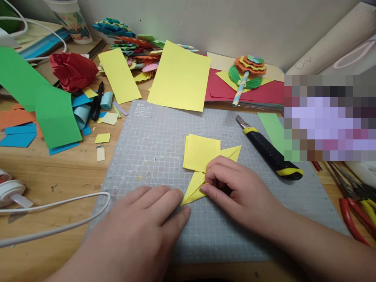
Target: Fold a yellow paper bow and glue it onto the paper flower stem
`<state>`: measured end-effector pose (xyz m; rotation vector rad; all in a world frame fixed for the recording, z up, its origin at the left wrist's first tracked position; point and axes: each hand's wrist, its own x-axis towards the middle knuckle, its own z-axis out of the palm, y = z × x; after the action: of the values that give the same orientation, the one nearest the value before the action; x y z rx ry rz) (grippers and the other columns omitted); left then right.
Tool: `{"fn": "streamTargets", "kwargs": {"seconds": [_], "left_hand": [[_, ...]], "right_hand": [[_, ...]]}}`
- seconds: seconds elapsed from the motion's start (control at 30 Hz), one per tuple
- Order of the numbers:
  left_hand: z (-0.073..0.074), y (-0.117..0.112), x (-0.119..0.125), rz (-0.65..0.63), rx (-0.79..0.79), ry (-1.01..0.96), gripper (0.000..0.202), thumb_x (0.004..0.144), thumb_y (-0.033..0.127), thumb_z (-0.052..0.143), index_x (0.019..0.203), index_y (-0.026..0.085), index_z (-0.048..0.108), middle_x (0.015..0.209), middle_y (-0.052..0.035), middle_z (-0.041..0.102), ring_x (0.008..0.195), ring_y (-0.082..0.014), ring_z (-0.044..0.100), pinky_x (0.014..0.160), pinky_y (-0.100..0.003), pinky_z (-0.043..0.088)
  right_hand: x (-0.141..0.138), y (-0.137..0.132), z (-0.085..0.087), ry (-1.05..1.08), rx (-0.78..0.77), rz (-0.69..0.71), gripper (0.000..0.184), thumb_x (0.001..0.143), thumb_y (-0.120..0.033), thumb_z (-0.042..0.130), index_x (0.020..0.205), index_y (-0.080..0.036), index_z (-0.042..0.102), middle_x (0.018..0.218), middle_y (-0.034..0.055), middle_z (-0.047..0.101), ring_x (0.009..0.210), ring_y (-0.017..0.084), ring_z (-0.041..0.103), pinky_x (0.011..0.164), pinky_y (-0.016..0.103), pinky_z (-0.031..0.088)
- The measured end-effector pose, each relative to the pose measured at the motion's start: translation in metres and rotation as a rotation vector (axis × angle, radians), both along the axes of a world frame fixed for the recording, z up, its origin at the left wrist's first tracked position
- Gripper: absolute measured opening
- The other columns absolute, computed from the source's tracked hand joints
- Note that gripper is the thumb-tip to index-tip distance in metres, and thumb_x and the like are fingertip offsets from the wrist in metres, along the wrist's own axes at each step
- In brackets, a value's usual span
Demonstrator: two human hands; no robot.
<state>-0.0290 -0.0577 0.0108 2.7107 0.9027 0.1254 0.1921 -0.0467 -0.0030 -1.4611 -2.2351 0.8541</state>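
Observation:
A folded yellow paper (pixel 195 185) with pointed ends lies on the grey cutting mat (pixel 141 152). My right hand (pixel 237 186) is closed on its near edge, thumb and curled fingers pinching it; the fingers hide its middle. Resting on the mat, my left hand (pixel 147 221) has its fingers stretched out and thumb apart, the fingertips at the paper's lower left point. Just beyond, a small stack of yellow paper squares (pixel 202 152) partly overlaps the folded piece. A black and yellow utility knife (pixel 264 147) lies to the right, blade extended.
Yellow sheets (pixel 182 78) lie at the back beside a paper flower (pixel 249 74) on red paper (pixel 273 92). Green paper (pixel 53 105), scraps and a black marker (pixel 97 102) lie at left. A white cable (pixel 58 227) reaches the mat. Red-handled pliers (pixel 351 219) lie right.

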Motion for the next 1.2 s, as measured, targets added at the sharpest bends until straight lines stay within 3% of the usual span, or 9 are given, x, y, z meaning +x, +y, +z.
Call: {"fn": "streamTargets", "kwargs": {"seconds": [0.2, 0.37, 0.57, 0.77, 0.97, 1.2], "left_hand": [[0.002, 0.001, 0.004, -0.002, -0.012, 0.01, 0.051, 0.066, 0.007, 0.045, 0.112, 0.016, 0.063, 0.096, -0.0075, 0.067, 0.08, -0.0257, 0.061, 0.067, -0.042, 0.055], [0.0, -0.001, 0.001, 0.019, -0.088, -0.009, 0.047, 0.069, 0.007, 0.045, 0.111, 0.019, 0.062, 0.097, -0.0064, 0.065, 0.082, -0.0247, 0.06, 0.069, -0.041, 0.054], [-0.004, -0.007, 0.004, 0.192, -0.235, -0.214, 0.032, 0.086, 0.01, 0.04, 0.11, 0.021, 0.057, 0.101, -0.0061, 0.059, 0.087, -0.0204, 0.055, 0.077, -0.038, 0.051], [-0.008, -0.005, 0.015, 0.353, -0.418, -0.265, 0.02, 0.086, 0.009, 0.042, 0.093, 0.021, 0.057, 0.103, -0.0042, 0.052, 0.097, -0.0205, 0.049, 0.084, -0.04, 0.047], [-0.003, -0.002, 0.009, 0.282, -0.312, -0.247, 0.024, 0.087, 0.007, 0.037, 0.087, 0.018, 0.059, 0.098, -0.0056, 0.055, 0.09, -0.0191, 0.052, 0.08, -0.037, 0.049], [0.002, -0.005, 0.003, 0.189, -0.107, -0.165, 0.027, 0.085, 0.011, 0.041, 0.097, 0.022, 0.063, 0.096, -0.0053, 0.062, 0.081, -0.0216, 0.058, 0.069, -0.04, 0.054]], "right_hand": [[0.001, 0.0, -0.001, 0.02, -0.009, 0.008, 0.014, 0.088, -0.018, 0.056, 0.075, -0.019, 0.05, 0.082, 0.0004, 0.053, 0.074, 0.015, 0.049, 0.064, 0.029, 0.036], [0.0, 0.0, -0.001, 0.01, -0.003, 0.005, 0.014, 0.089, -0.019, 0.055, 0.076, -0.019, 0.05, 0.082, 0.0002, 0.053, 0.075, 0.015, 0.049, 0.064, 0.03, 0.036], [0.004, 0.0, -0.002, 0.063, -0.009, 0.046, 0.011, 0.09, -0.019, 0.056, 0.08, -0.02, 0.055, 0.088, -0.0001, 0.055, 0.081, 0.014, 0.052, 0.069, 0.029, 0.038], [0.004, -0.001, -0.001, 0.034, -0.017, 0.044, 0.012, 0.09, -0.02, 0.055, 0.078, -0.02, 0.052, 0.087, -0.0002, 0.054, 0.079, 0.015, 0.051, 0.068, 0.03, 0.038], [-0.001, -0.001, 0.0, -0.026, -0.003, 0.008, 0.013, 0.09, -0.02, 0.053, 0.077, -0.019, 0.05, 0.084, 0.0001, 0.053, 0.076, 0.015, 0.049, 0.065, 0.03, 0.036], [-0.001, -0.002, -0.001, -0.026, 0.014, 0.004, 0.014, 0.09, -0.02, 0.053, 0.076, -0.019, 0.05, 0.083, -0.0002, 0.052, 0.075, 0.015, 0.048, 0.064, 0.03, 0.035]]}}
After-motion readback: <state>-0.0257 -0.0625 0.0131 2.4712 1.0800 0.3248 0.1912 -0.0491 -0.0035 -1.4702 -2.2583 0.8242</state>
